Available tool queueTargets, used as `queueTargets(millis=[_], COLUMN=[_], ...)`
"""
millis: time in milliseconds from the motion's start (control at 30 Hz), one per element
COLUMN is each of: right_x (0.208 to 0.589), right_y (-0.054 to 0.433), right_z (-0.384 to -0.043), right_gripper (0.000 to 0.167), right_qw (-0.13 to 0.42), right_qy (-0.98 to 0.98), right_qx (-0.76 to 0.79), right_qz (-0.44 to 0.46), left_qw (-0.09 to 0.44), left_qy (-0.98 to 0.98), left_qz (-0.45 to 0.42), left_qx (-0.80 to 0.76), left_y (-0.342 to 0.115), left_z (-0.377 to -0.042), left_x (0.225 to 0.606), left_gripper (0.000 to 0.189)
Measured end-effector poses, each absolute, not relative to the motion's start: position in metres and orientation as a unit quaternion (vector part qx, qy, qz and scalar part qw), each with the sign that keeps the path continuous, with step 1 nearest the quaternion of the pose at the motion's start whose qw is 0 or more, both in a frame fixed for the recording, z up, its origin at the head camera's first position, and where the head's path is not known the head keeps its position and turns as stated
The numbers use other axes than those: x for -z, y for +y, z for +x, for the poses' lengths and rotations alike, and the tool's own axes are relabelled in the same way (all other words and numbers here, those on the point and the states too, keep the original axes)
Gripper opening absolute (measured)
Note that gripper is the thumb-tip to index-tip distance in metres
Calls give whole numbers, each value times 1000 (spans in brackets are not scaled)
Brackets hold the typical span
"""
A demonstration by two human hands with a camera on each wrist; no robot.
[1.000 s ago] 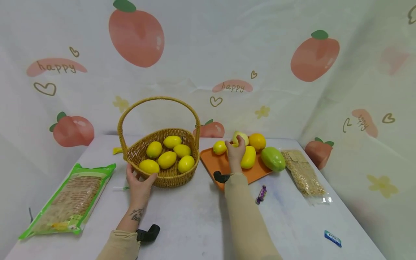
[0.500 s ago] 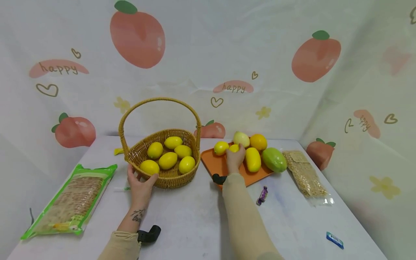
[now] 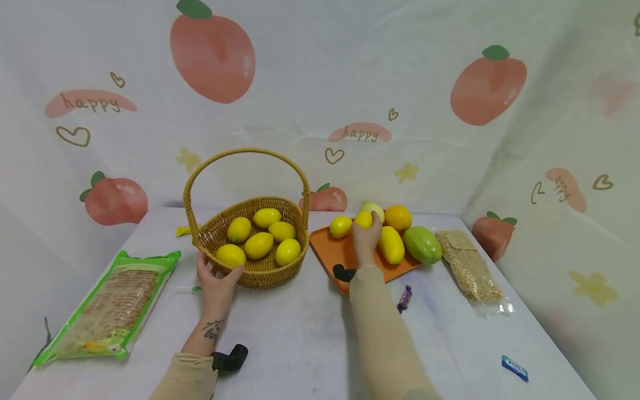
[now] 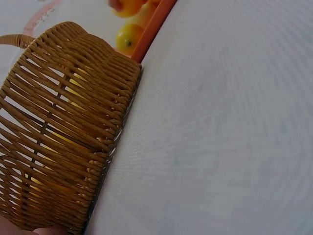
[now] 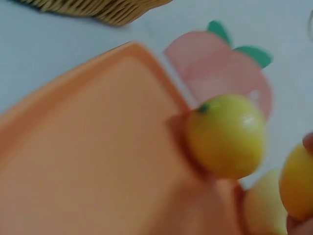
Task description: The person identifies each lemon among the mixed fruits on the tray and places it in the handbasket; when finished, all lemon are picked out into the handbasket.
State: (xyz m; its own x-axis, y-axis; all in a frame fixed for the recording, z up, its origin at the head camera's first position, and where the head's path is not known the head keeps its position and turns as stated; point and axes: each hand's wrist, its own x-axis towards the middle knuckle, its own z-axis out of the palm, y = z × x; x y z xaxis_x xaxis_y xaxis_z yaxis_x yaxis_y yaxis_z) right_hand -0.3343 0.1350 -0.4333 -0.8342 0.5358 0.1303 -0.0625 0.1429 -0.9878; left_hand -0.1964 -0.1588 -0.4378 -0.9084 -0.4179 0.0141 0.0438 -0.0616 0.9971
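My left hand point(image 3: 217, 289) grips the front left side of a wicker basket point(image 3: 270, 279), thumb along its rim. Several lemons point(image 3: 258, 245) lie inside. In the left wrist view the woven wall point(image 4: 68, 117) fills the left side, with only a bit of the hand at the bottom corner. My right hand point(image 3: 366, 241) pinches a yellow lemon point(image 3: 363, 219) over the back of an orange tray point(image 3: 327, 253). That lemon point(image 5: 299, 183) shows between fingertips at the right edge of the right wrist view. Another lemon point(image 3: 340, 226) sits on the tray just left of the hand.
Also on the tray are a pale round fruit point(image 3: 372, 209), an orange point(image 3: 398, 217), a long yellow fruit point(image 3: 391, 245) and a green papaya-like fruit point(image 3: 422, 244). Bagged grains point(image 3: 470, 269) lie right, a green-edged bag point(image 3: 112, 305) left. Wrapped candy point(image 3: 405, 298) and a blue packet point(image 3: 515, 368) lie in front.
My right hand came down on the lemon with spread fingers, took hold of it and has raised it slightly, away from the tray. The left hand stays on the basket.
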Motion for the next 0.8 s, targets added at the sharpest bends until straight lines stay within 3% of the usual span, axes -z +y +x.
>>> queueTargets(millis=[133,433,633,800], right_x=[411,368,360,362], right_y=[142,151,137,110], right_z=[-329,-314,-304,-298], right_gripper=[66,65,65,64], right_qw=[201,42,-64,-121], right_qy=[-719,-721,-681,-672], right_qx=[-660,-682,-693,-666], right_qz=[-84,116,228,299], left_qw=[156,153,148,146], left_qy=[-665,-672,-670,-669], left_qz=[143,136,139,141], left_qx=[716,712,714,715], left_y=[-159,-160,-160,-160], left_z=[-198,-197,-196,-196], left_x=[438,436,435,436], left_gripper=[96,96,97,96])
